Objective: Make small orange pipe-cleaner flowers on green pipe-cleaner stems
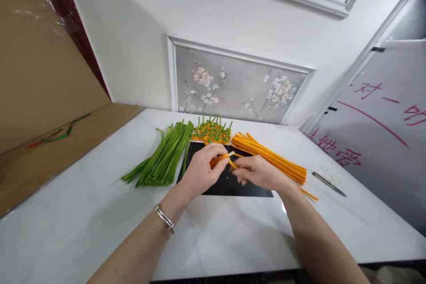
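Over the black mat [239,187], my left hand [203,169] pinches a pale flat stick [230,154] with orange pipe cleaner wound around it. One strand of the orange pipe cleaner [233,164] runs across to my right hand [258,172], whose thumb and fingers are closed on it. Behind my hands stands a cluster of small orange pipe cleaner pieces with green stems [213,132]. A bundle of green pipe cleaners [164,157] lies left of my left hand. To the right, partly behind my right hand, is a bundle of orange pipe cleaners [271,156].
A slim dark pointed tool [329,183] and several thin rubber bands [333,179] lie at the right of the white table [86,226]. Cardboard [49,66] stands along the left side. A wall with a floral panel [233,84] closes off the back; a board with red writing [382,120] stands right.
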The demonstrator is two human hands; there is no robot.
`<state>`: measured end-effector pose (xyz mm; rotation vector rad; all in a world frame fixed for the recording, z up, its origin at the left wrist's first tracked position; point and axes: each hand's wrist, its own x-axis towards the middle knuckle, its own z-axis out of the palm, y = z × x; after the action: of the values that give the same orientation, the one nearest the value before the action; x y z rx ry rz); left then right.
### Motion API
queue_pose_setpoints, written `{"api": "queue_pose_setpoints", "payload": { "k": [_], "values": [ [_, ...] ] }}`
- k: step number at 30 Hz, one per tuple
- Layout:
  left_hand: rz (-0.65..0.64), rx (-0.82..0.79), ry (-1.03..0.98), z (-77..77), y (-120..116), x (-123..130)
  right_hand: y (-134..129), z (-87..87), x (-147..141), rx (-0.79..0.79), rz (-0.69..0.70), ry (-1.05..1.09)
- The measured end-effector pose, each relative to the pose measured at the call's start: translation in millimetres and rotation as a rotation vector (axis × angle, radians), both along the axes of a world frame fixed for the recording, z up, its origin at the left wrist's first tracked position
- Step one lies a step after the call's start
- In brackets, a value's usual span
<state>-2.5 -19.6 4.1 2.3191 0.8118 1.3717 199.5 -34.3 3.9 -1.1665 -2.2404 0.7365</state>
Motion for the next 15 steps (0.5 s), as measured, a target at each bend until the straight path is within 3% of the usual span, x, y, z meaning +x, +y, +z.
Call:
{"api": "queue_pose_setpoints", "payload": {
  "k": [6, 15],
  "values": [
    [0.121, -0.025, 0.068, -8.1, 5.2, -2.8, -13.5, 12.2, -4.3, 0.226, -0.072, -0.249],
    [0.166, 0.132, 0.126, -10.6, 6.4, -4.3, -26.6, 17.6, -2.7, 0.395, -0.11, -0.345]
  ]
}}
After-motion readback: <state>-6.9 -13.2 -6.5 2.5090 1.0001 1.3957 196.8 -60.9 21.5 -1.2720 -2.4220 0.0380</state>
